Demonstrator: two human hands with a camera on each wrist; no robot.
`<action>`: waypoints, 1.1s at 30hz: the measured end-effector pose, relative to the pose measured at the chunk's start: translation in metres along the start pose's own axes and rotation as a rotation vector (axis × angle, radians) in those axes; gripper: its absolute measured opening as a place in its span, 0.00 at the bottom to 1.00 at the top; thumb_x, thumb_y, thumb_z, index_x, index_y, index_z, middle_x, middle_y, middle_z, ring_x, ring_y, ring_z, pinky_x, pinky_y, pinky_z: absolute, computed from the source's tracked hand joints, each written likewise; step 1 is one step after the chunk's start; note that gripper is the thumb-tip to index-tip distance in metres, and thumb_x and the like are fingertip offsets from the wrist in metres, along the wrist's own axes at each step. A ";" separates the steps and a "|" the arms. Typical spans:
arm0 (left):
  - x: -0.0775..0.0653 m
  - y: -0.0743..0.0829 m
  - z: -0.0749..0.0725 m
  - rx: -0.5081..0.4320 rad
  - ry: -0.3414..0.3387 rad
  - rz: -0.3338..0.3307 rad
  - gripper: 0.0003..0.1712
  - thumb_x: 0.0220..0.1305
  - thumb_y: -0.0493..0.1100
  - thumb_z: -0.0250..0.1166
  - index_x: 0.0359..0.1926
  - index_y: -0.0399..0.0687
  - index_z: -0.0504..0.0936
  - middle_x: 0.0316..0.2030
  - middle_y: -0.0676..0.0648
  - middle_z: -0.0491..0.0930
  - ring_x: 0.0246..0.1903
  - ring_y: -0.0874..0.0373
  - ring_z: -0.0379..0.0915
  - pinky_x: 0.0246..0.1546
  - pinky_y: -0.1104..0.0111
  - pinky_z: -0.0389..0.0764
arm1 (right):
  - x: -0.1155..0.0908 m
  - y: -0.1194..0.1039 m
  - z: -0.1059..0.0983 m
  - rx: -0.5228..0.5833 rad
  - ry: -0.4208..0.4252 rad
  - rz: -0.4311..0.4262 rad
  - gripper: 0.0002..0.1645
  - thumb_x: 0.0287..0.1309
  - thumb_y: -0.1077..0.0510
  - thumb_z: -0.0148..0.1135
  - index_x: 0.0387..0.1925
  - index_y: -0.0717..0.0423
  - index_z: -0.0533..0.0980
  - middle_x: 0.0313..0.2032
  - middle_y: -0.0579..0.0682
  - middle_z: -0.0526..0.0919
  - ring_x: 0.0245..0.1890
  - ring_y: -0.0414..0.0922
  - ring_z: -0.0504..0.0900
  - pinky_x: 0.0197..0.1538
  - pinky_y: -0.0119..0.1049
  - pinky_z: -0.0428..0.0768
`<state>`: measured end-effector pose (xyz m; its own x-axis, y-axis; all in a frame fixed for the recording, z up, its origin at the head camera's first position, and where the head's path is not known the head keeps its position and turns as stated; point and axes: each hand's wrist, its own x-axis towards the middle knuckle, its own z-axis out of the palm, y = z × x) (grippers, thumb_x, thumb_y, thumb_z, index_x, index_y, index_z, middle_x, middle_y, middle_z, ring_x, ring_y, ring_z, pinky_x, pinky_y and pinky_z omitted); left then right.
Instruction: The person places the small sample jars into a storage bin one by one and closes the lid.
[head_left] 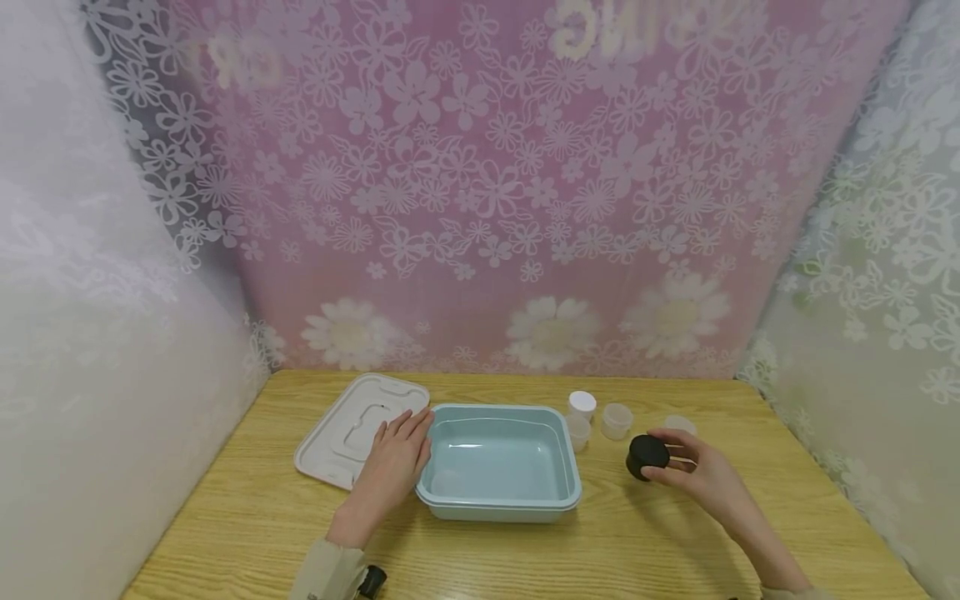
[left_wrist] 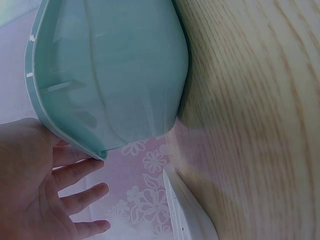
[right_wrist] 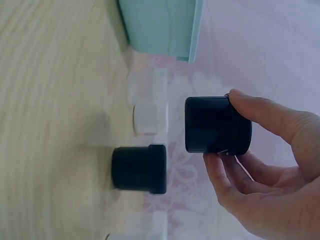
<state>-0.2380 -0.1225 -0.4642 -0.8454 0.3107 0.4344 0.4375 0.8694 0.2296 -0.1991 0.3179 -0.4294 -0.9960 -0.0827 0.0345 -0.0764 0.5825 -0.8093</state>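
A light blue-green plastic tub (head_left: 498, 507) stands mid-table. My left hand (head_left: 396, 457) rests against its left rim; in the left wrist view the fingers (left_wrist: 85, 199) spread, fairly straight, beside the tub's corner. The thumb is hidden there. My right hand (head_left: 701, 473) holds a small black lidded jar (right_wrist: 212, 125) above the table, to the right of the tub. The thumb is on one side and the fingertips are on the other. A second black jar (right_wrist: 137, 168) stands on the table below it in the right wrist view.
A white lid (head_left: 352, 442) lies flat left of the tub. To the tub's right stand a white-topped jar (head_left: 582, 404) and several translucent jars, including one (head_left: 617, 422) behind the held jar. Patterned curtains (head_left: 480, 208) enclose the wooden table (head_left: 480, 562).
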 end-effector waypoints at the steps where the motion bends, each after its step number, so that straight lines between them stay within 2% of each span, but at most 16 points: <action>1: 0.000 0.000 0.000 0.001 0.000 0.000 0.23 0.75 0.41 0.59 0.67 0.37 0.76 0.66 0.40 0.75 0.67 0.39 0.67 0.64 0.36 0.67 | 0.001 -0.003 0.001 -0.006 0.003 -0.007 0.41 0.62 0.52 0.71 0.71 0.64 0.67 0.68 0.70 0.67 0.60 0.68 0.77 0.49 0.43 0.85; 7: 0.000 0.000 -0.001 0.006 0.001 0.003 0.23 0.75 0.41 0.59 0.67 0.38 0.76 0.66 0.41 0.75 0.67 0.39 0.68 0.63 0.36 0.67 | 0.008 -0.020 0.009 -0.038 0.041 -0.053 0.39 0.61 0.50 0.72 0.69 0.60 0.70 0.66 0.67 0.71 0.59 0.65 0.78 0.53 0.46 0.83; 13: 0.000 -0.001 0.000 0.005 0.008 0.001 0.23 0.75 0.41 0.59 0.66 0.38 0.76 0.66 0.41 0.75 0.67 0.39 0.68 0.63 0.36 0.67 | 0.017 -0.035 0.020 0.084 0.037 -0.098 0.39 0.60 0.55 0.73 0.69 0.62 0.70 0.63 0.69 0.73 0.57 0.64 0.80 0.47 0.35 0.85; 16: -0.001 -0.001 0.000 0.003 0.007 0.001 0.23 0.75 0.41 0.59 0.67 0.38 0.76 0.66 0.41 0.75 0.67 0.39 0.68 0.64 0.36 0.67 | 0.020 -0.042 0.025 0.108 0.031 -0.143 0.38 0.60 0.57 0.73 0.68 0.62 0.71 0.64 0.68 0.73 0.56 0.64 0.81 0.47 0.33 0.84; 22: -0.001 -0.002 0.000 0.002 0.003 0.009 0.23 0.75 0.41 0.59 0.67 0.38 0.76 0.66 0.41 0.75 0.67 0.39 0.67 0.64 0.36 0.67 | 0.026 -0.052 0.037 0.075 0.034 -0.199 0.36 0.58 0.58 0.74 0.67 0.61 0.73 0.62 0.65 0.76 0.56 0.62 0.81 0.54 0.45 0.83; 28: -0.002 -0.002 0.000 0.007 0.001 0.013 0.23 0.75 0.42 0.59 0.67 0.38 0.76 0.66 0.41 0.75 0.67 0.39 0.67 0.64 0.37 0.67 | 0.033 -0.061 0.051 0.094 0.021 -0.186 0.36 0.57 0.57 0.75 0.65 0.61 0.74 0.61 0.64 0.76 0.56 0.61 0.80 0.54 0.40 0.83; 33: -0.002 -0.001 -0.001 0.007 -0.001 0.011 0.23 0.75 0.42 0.59 0.67 0.38 0.76 0.66 0.41 0.75 0.67 0.39 0.67 0.64 0.37 0.67 | 0.040 -0.069 0.063 0.113 -0.005 -0.206 0.37 0.56 0.57 0.76 0.65 0.62 0.74 0.61 0.64 0.77 0.56 0.61 0.81 0.56 0.44 0.83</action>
<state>-0.2368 -0.1247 -0.4644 -0.8408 0.3212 0.4357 0.4450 0.8685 0.2185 -0.2305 0.2232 -0.4091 -0.9596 -0.1945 0.2035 -0.2723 0.4585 -0.8459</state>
